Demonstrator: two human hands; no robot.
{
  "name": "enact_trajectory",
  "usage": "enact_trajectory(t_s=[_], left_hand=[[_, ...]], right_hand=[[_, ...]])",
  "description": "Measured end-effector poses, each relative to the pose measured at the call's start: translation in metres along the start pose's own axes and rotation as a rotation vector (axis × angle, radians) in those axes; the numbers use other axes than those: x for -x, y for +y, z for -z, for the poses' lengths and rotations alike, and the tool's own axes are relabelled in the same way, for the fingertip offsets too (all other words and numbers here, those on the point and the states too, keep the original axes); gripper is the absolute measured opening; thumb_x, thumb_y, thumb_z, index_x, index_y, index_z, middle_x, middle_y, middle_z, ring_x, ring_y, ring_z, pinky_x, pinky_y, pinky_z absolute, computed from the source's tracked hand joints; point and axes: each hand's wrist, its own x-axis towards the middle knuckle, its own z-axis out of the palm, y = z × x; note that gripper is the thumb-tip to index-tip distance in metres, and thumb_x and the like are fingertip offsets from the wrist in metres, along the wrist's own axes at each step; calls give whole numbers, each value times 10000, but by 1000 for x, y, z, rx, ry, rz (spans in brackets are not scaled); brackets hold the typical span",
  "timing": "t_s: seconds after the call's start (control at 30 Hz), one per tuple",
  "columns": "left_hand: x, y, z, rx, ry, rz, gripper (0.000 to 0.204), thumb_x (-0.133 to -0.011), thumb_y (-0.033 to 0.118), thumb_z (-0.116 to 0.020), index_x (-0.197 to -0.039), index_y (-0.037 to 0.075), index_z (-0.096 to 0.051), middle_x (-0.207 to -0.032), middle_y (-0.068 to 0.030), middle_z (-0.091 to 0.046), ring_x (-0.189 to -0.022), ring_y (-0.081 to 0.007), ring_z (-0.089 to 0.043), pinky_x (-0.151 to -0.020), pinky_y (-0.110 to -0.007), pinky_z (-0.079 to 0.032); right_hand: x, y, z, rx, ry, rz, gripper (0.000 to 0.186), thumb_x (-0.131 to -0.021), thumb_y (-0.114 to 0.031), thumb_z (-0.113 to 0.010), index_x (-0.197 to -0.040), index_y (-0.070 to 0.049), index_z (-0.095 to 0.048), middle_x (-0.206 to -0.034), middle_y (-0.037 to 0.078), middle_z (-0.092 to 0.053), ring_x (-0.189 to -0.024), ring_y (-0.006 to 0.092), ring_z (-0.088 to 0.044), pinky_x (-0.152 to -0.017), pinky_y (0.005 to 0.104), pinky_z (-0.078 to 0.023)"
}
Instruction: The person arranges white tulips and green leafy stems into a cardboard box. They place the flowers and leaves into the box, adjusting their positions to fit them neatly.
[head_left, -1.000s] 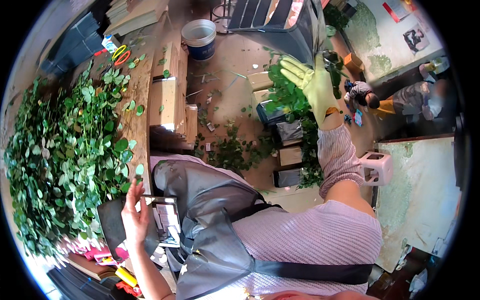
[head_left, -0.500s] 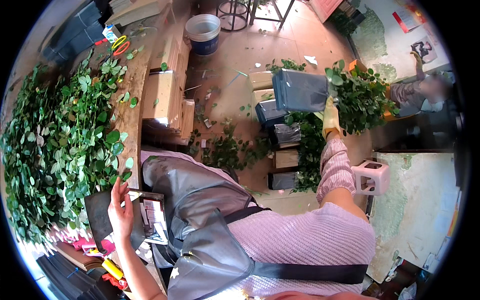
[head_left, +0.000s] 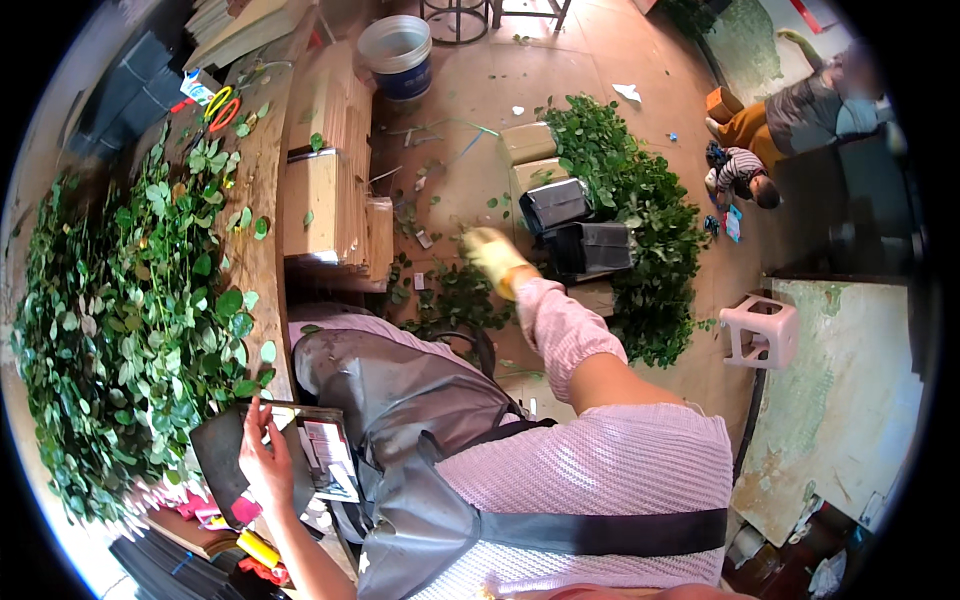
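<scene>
My right hand (head_left: 491,258), in a yellowish glove, is blurred above the floor, with its fingers seemingly stretched out and nothing visible in it. Just beyond it lie leafy green bundles (head_left: 660,270), their stem ends wrapped in dark grey sleeves (head_left: 606,247) or tan cardboard (head_left: 530,143). My bare left hand (head_left: 265,460) rests by a dark plate (head_left: 222,455) with a metal-framed box (head_left: 327,455) attached, fingers loosely extended and holding nothing I can see. Left of it, many long leafy stems (head_left: 130,340) cover the wooden bench (head_left: 262,265), pale cut ends toward me.
A blue-and-white bucket (head_left: 398,65) stands at the back, near stacked cardboard (head_left: 335,210). Scissors (head_left: 222,108) with bright handles lie on the bench. A pink stool (head_left: 760,330) stands right of the bundles. Two other people (head_left: 800,115) are at the far right. Leaves litter the floor.
My right hand has let go of the grey-wrapped leafy bundle, which now lies with the others on the floor, and has moved left toward me. My left hand stays by the plate.
</scene>
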Motion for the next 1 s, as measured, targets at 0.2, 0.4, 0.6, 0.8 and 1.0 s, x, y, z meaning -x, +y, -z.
enact_trajectory(t_s=[0.2, 0.4, 0.6, 0.8, 1.0], left_hand=[[-7, 0, -2, 32, 10, 1, 341, -985, 16, -600, -1323, 14, -651, -1124, -169, -752, -1006, -310, -743, -884, -404, -586], [-5, 8, 1, 4, 69, 14, 331, -904, 26, -688, -1235, 15, -693, -1009, -178, -747, -906, -335, -736, -809, -422, -586], [-17, 13, 5, 18, 17, 14, 349, -882, 69, -719, -1228, 28, -687, -1003, -169, -748, -893, -345, -738, -803, -431, -598], [-37, 33, 14, 367, 127, 8, 285, -882, -44, -678, -1162, -6, -715, -1048, -168, -762, -945, -324, -742, -871, -389, -586], [-106, 41, -127, 1692, -283, 926, 1015, -986, 401, -720, -1634, -23, -64, -1646, -294, -247, -1526, -411, -314, -1229, -529, -335]], right_hand=[[-1, -62, -156, 502, -271, 161, 557, -1009, -409, -646, -1360, 20, -591, -1303, 157, -689, -1175, 289, -658, -1020, 397, -499], [-60, -79, -201, 586, 247, 204, 945, -925, -564, -710, -1571, 24, -350, -1521, 267, -510, -1419, 375, -499, -1157, 411, -420], [-122, -73, -257, 508, 130, 90, 1055, -885, -565, -744, -1597, 44, -259, -1504, 272, -522, -1397, 368, -519, -1120, 384, -445], [-101, -113, -189, 215, -214, 59, 223, -1041, -124, -594, -1219, -38, -697, -1126, 53, -726, -1013, 160, -641, -847, 345, -548], [-1, -191, -49, 167, -134, -250, 358, -1056, -190, -607, -1350, 12, -612, -1196, 103, -730, -922, 167, -692, -798, 298, -570]])
